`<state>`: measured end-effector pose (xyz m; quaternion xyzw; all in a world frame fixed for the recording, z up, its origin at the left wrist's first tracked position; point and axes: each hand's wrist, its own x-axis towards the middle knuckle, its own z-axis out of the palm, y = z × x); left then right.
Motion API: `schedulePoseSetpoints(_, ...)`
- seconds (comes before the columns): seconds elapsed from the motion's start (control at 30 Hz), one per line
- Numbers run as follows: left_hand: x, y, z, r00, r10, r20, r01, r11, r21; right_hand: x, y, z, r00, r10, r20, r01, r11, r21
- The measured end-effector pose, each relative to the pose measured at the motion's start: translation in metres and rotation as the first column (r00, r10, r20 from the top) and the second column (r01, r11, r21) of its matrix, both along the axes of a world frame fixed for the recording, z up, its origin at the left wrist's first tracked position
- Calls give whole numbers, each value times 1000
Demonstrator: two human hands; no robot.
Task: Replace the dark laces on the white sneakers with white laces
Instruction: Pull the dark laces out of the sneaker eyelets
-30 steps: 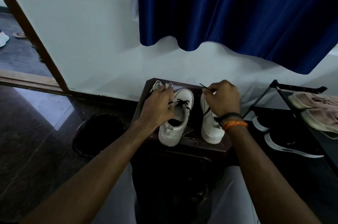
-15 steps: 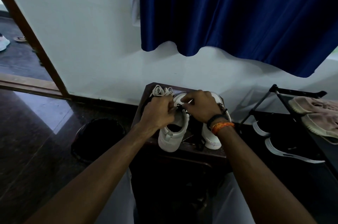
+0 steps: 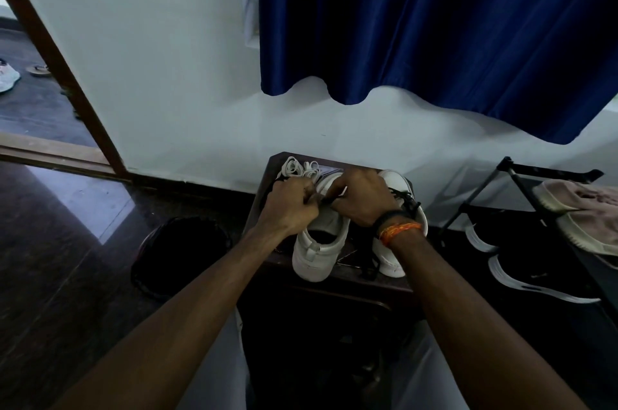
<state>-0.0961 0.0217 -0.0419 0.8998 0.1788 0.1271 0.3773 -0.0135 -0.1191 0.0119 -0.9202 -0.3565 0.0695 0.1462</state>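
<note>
On the dark stool (image 3: pixel 337 279): left hand (image 3: pixel 291 205) and right hand (image 3: pixel 363 197), fingers curled, pinch the dark lace (image 3: pixel 329 201) over the left white sneaker (image 3: pixel 321 242); white laces (image 3: pixel 299 168) lie far left. No legible writing.

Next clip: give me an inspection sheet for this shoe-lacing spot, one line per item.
Surface: dark stool, sneakers on it.
Job's things: left sneaker and right sneaker, dark lace in the right one; white laces bundled at the back.
Clutter: nothing seen.
Grippers: left hand and right hand curled over the left sneaker's lacing; what they pinch is hidden.
Cables: nothing seen.
Surroundings: blue curtain, shoe rack, dark bin.
</note>
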Motion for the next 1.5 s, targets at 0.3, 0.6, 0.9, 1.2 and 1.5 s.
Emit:
schedulePoseSetpoints(0.3, 2, 3, 1, 1000, -23, -16, 23, 1000, -10, -9, 5, -16, 953, 101, 285, -80, 993, -84)
schedulePoseSetpoints(0.6, 2, 9, 2, 1000, 6, -6, -6, 1000, 8, -7, 2, -21, 963, 14, 270, -15, 1000, 3)
schedulePoseSetpoints(0.9, -1, -6, 7, 1000, -5, 18, 4, 998, 70, -9, -4, -37, 940, -54, 337, 7, 990, 140)
schedulePoseSetpoints(1.2, -5, -9, 11, 1000, -16, 26, 13, 994, 113, -3, -11, -40, 980, -132, 150, 73, 934, 350)
schedulePoseSetpoints(1.5, -7, -12, 14, 999, -16, 48, 8, 987, 159, -5, -19, -13, 631, 33, -775, 552, 683, 478)
